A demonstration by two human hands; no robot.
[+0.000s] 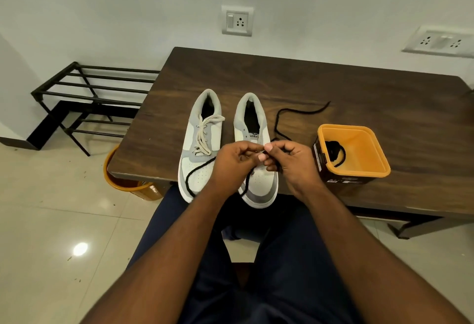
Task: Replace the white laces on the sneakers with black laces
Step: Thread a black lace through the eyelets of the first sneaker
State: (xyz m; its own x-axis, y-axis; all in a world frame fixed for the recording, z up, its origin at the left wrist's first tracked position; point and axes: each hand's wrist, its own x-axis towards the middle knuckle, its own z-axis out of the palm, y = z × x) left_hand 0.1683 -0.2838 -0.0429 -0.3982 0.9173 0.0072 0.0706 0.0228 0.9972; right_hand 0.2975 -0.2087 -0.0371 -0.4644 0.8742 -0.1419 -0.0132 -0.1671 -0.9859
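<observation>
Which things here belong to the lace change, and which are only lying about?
For the job:
- left sneaker, white lace still in
- right sneaker, no white lace
- black lace, pinched by left hand and right hand
- orange tub holding another black lace

Lying about:
- black rack
- orange bucket beside the table
- wall sockets

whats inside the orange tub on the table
Inside the orange tub lies a coiled black lace, against its left side. The rest of the visible floor looks bare; the near wall hides the bottom edge closest to the camera.
</observation>
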